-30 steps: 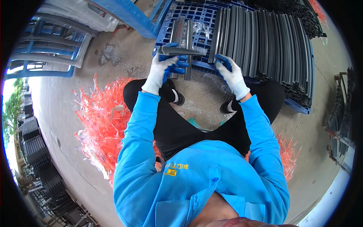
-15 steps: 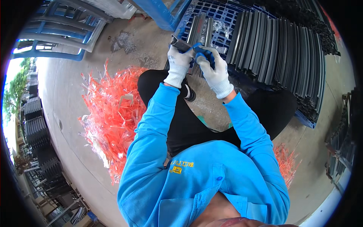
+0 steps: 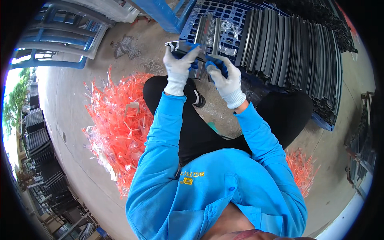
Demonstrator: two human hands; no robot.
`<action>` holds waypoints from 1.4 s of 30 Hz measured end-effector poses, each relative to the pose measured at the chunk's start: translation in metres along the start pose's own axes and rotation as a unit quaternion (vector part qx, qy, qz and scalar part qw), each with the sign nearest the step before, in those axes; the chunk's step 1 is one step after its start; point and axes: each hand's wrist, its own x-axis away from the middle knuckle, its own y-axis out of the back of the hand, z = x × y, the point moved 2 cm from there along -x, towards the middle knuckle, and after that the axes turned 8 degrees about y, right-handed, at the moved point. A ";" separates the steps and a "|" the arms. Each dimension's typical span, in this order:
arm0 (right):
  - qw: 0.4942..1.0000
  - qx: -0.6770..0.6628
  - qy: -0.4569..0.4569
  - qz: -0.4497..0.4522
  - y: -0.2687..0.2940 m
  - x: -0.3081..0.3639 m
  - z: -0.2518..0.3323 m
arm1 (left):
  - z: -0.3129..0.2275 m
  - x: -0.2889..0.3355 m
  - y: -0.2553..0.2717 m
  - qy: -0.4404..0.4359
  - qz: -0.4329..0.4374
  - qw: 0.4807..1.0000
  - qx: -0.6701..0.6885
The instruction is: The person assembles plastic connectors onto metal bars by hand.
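Observation:
My left hand, in a white glove with blue fingers, is closed around a dark metal profile with a channel-shaped end. The profile slants from upper left down toward my other hand, its middle partly covered by my fingers. My right hand, gloved the same way, is curled with thumb and fingers together beside the profile's right end. What it pinches, if anything, is too blurred to make out. Both hands are above my bent legs, in front of a blue pallet.
Rows of dark metal profiles lie on the pallet, with a few separate strips at its left. Heaps of red plastic film lie left and right of me. Blue metal racks stand at the upper left.
My left hand has moved left with the metal profile, and the profile's channel end has turned outward. My right hand has shifted slightly down; the hands are farther apart.

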 end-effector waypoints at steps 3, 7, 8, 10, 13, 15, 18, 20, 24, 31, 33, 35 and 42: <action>0.999 -0.022 -0.024 -0.006 -0.001 0.010 0.001 | 0.001 -0.001 0.001 0.022 -0.032 0.998 0.043; 0.998 -0.014 -0.063 0.013 -0.003 0.017 -0.002 | 0.008 -0.002 -0.007 -0.011 -0.031 0.997 0.073; 0.998 -0.014 -0.063 0.012 -0.003 0.017 -0.003 | 0.009 -0.001 -0.009 -0.012 -0.030 0.997 0.072; 0.997 -0.028 -0.065 -0.005 -0.003 0.018 -0.004 | 0.010 0.002 -0.013 0.006 0.005 0.999 0.031; 0.997 -0.045 -0.067 -0.018 -0.005 0.015 -0.003 | 0.012 0.006 -0.017 0.023 0.034 0.999 -0.013; 0.998 -0.032 -0.014 -0.045 -0.004 0.005 0.005 | 0.015 0.007 -0.018 0.011 0.038 0.998 -0.050; 0.997 -0.020 0.038 -0.071 -0.006 -0.006 0.011 | 0.017 0.006 -0.014 -0.001 0.040 0.995 -0.089; 0.997 0.007 0.058 -0.055 -0.009 -0.010 0.011 | 0.017 0.005 -0.012 -0.010 0.050 0.995 -0.082; 0.998 0.012 0.055 -0.039 -0.011 -0.011 0.011 | 0.015 0.005 -0.011 -0.005 0.061 0.996 -0.068; 0.998 -0.055 -0.025 -0.023 -0.010 -0.011 0.008 | 0.012 0.007 -0.010 0.027 0.056 0.998 -0.021; 0.998 -0.056 -0.030 -0.018 -0.010 -0.012 0.007 | 0.013 0.006 -0.010 0.025 0.055 0.998 -0.013; 0.999 -0.043 -0.001 -0.023 -0.010 -0.012 0.006 | 0.017 0.005 -0.010 0.024 0.050 0.997 -0.045; 0.999 0.019 0.034 -0.038 -0.019 -0.014 0.005 | 0.025 0.001 -0.007 0.029 0.036 0.997 -0.061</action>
